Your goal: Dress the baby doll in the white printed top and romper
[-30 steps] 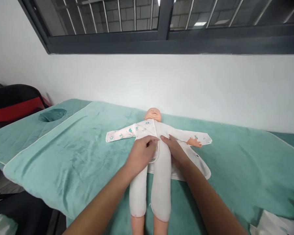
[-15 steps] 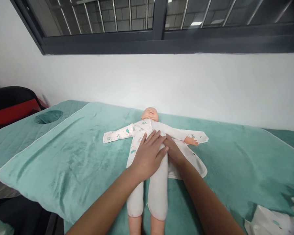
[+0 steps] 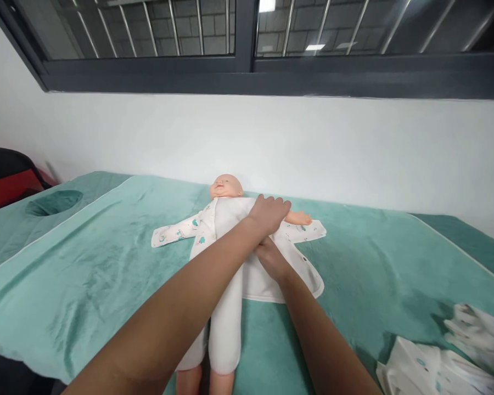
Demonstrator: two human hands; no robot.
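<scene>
A baby doll (image 3: 226,187) lies on the green padded bed, its head tipped to the left. Its white body (image 3: 230,213) is tilted. Under it a white printed baby shirt (image 3: 177,232) is spread, with its sleeves stretched out to both sides. My left hand (image 3: 270,213) is closed around the doll's arm at the right; the doll's hand (image 3: 299,218) sticks out beyond it. Against the doll's right-hand side, below my left wrist, is my right hand (image 3: 272,259). Its fingers look curled but are mostly hidden by my left wrist.
Folded white printed baby clothes (image 3: 428,365) lie at the lower right of the green bed (image 3: 379,263). The bed has a round hole (image 3: 54,203) at the left. A red and black chair (image 3: 8,184) stands beyond it. Behind is a white wall (image 3: 313,148) under a window.
My left hand has gone from lying on the doll's front to gripping its arm. The doll has tilted and its head has turned left. The view has shifted right.
</scene>
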